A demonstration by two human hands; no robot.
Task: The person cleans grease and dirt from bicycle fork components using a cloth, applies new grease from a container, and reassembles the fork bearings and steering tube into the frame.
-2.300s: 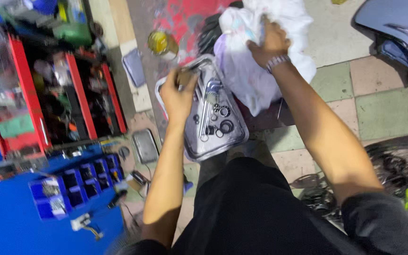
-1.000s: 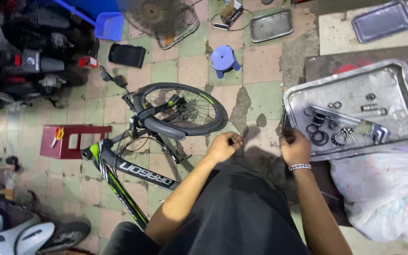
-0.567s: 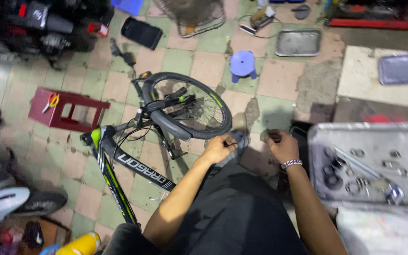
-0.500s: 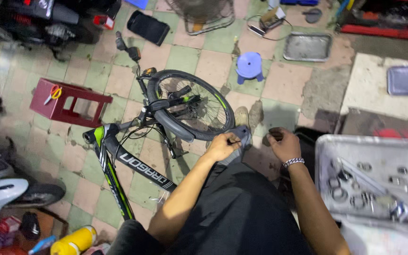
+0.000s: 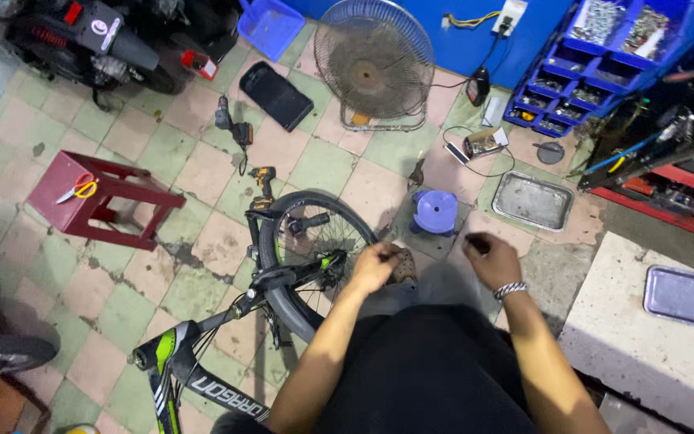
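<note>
My left hand (image 5: 375,265) is curled at my knee, right beside the tyre of a black and green bicycle (image 5: 299,265) that lies on the tiled floor. Whether it holds anything is hidden by the fingers. My right hand (image 5: 491,259), with a metal bracelet on its wrist, is closed on a small dark part at its fingertips. It hovers over the floor just below a small blue stool (image 5: 435,210). My dark trousers fill the bottom middle of the view.
A red stool (image 5: 94,197) with scissors on it stands to the left. Two cordless drills (image 5: 263,181) lie near the wheel. A floor fan (image 5: 373,64), blue parts bins (image 5: 596,48), two metal trays (image 5: 533,201) (image 5: 687,296) and a motorbike (image 5: 98,40) ring the area.
The view has swung away from the metal tray of parts to the floor with the bicycle. Both hands have come down to knee height and moved slightly apart.
</note>
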